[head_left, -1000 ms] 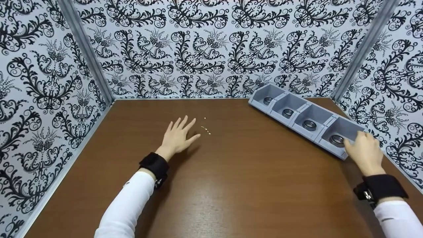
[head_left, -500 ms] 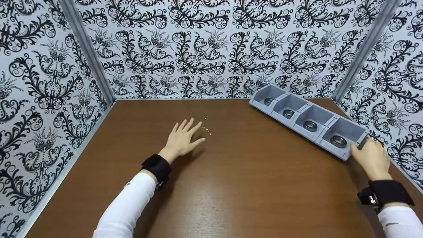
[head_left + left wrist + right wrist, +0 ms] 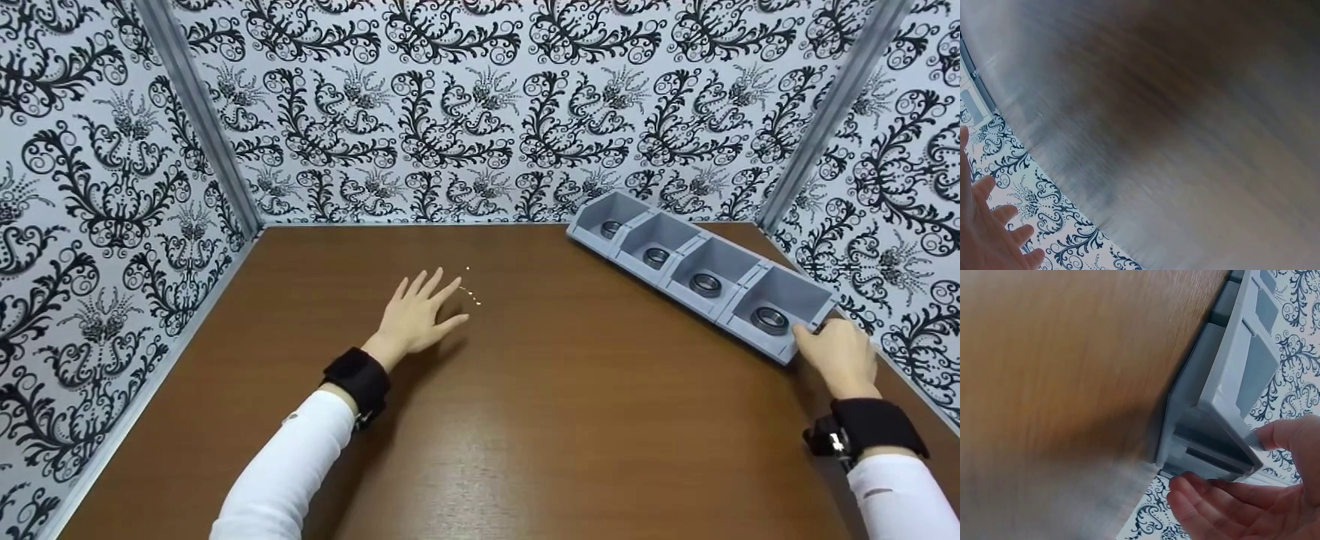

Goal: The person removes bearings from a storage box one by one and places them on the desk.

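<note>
A grey divided parts bin (image 3: 752, 337) stands slantwise on the table at the back right, with a metal bearing in each of its several compartments. The largest bearing (image 3: 772, 329) lies in the nearest one. My right hand (image 3: 838, 356) grips the near end of the bin. In the right wrist view the thumb is on the end wall's top edge and the fingers (image 3: 1202, 495) are at its outer side, low near the tabletop. My left hand (image 3: 414, 319) is held over the left middle of the table, palm down, fingers straight and spread, holding nothing.
The brown wooden table (image 3: 555, 420) is enclosed by patterned wall panels (image 3: 480, 112) at the back and both sides, joined by grey corner posts. A few small pale specks (image 3: 471, 294) lie beside the left fingertips.
My right hand has shifted slightly right, from beside the nearest compartment to the bin's end wall, and has taken hold there. My left hand has drifted a little right. The bin has barely moved.
</note>
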`<state>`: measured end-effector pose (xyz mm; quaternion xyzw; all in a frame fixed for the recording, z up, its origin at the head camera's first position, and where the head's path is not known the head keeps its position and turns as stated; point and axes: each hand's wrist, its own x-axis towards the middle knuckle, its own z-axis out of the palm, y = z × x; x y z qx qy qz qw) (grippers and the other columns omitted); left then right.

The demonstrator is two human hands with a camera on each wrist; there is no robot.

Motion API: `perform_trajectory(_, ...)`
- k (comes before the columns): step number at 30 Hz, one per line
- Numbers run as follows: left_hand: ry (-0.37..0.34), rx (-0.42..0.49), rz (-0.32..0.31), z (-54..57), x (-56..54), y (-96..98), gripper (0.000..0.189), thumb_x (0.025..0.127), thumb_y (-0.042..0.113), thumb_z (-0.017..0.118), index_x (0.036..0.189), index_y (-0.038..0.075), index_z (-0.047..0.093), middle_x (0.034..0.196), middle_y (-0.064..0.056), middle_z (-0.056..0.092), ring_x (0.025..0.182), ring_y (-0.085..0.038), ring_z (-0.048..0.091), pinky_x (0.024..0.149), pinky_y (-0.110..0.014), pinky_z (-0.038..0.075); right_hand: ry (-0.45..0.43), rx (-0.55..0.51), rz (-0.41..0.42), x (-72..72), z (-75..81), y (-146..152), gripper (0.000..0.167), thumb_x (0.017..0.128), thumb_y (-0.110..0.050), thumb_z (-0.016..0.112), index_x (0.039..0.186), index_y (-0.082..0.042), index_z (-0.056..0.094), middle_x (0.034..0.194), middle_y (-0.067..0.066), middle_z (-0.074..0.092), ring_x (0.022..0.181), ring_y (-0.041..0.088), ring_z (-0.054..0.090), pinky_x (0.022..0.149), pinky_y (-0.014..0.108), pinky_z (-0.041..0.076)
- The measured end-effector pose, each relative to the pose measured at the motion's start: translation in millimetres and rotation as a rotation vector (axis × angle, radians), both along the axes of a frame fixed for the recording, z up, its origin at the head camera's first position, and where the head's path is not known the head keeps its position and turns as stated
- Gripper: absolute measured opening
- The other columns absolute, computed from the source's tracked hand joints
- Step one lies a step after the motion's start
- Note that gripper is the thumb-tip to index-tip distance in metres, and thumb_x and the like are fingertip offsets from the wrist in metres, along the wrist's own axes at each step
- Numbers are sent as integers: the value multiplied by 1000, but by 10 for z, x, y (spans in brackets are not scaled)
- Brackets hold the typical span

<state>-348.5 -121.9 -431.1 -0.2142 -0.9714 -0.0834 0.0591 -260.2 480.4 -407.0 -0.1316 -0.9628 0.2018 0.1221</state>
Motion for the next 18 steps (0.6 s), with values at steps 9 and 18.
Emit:
perform_trajectory(9,-19,-22,0,-5,-1,10,75,104,64,47,166,24,33,172,-13,23,159,-37,18,127,-54,10,14,-54,-41,-59,-30,19,54,100,-34,58,93,20,56,105,49,57,93,63,57,75,64,48)
perform_trajectory(18,-7,-34,-10,17,7,21,74,104,62,47,165,21,37,171,-14,25,158,-38,20,126,-56,15,47,-97,-85,-133,-59,35,55,97,-36,63,85,18,59,106,48,60,101,66,56,83,66,47)
